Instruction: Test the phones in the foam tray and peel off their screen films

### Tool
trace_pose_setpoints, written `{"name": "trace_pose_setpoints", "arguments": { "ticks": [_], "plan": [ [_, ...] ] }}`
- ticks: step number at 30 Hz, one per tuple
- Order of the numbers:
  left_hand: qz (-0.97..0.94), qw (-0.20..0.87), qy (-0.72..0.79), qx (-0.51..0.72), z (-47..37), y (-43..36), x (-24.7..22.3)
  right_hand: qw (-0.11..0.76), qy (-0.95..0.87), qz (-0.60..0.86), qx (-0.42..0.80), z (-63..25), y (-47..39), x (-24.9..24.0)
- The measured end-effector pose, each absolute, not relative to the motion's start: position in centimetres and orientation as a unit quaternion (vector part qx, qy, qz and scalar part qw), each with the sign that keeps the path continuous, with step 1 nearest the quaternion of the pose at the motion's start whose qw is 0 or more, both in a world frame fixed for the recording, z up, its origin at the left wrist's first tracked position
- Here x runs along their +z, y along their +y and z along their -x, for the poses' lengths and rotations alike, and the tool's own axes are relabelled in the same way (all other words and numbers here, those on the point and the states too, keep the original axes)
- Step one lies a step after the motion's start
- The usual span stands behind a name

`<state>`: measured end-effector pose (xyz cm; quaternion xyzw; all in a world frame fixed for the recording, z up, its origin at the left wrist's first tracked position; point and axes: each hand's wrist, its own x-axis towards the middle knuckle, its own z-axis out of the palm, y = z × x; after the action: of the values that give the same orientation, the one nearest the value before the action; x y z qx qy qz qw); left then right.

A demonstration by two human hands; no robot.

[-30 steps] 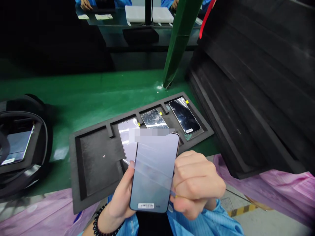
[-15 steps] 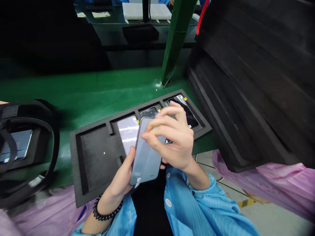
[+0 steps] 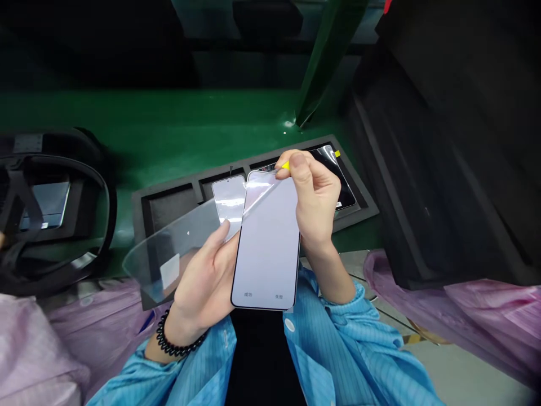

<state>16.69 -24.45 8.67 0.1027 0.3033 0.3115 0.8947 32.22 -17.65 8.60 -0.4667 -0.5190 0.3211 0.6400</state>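
R hand [image 3: 316, 197] pinches yellow tab [image 3: 286, 165] of clear film [image 3: 181, 237]; L hand [image 3: 207, 276] cradles phone [image 3: 268, 242]. Prob. peel step; next needs steady pull, film clear of screen.

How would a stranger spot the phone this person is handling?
Find the long dark tray on the green table. In front of it, the left hand holds the phone. Unlike those lying in the tray, it's raised, with clear film crossing its upper left corner.

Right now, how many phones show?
5: the held phone in the left hand; in the tray, left to right, a bright phone, mostly hidden phone, dark phone; leftmost phone, seen through a black hoop. More may be hidden.
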Motion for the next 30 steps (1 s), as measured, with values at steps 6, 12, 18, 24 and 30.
{"name": "trace_pose_setpoints", "arguments": {
  "ticks": [6,12,18,24,30],
  "plan": [
    [-0.094,0.885,0.310,0.334,-16.4,-24.8,9.8,0.655,-0.503,0.445,0.345,-31.6,-17.4,8.8],
    [-0.074,0.895,0.291,0.329,-16.1,-25.0,10.3,0.658,-0.503,0.427,0.364,-31.2,-17.2,8.1],
    [-0.091,0.857,0.337,0.379,-14.3,-24.6,9.5,0.662,-0.543,0.431,0.286,-33.0,-16.8,8.5],
    [-0.165,0.672,0.474,0.545,-8.6,-24.9,7.2,0.683,-0.501,0.460,0.265,-36.7,-20.0,6.9],
    [-0.217,0.578,0.547,0.565,-6.5,-23.6,4.0,0.533,-0.654,0.425,0.328,-36.8,-23.5,3.1]
  ]
}}
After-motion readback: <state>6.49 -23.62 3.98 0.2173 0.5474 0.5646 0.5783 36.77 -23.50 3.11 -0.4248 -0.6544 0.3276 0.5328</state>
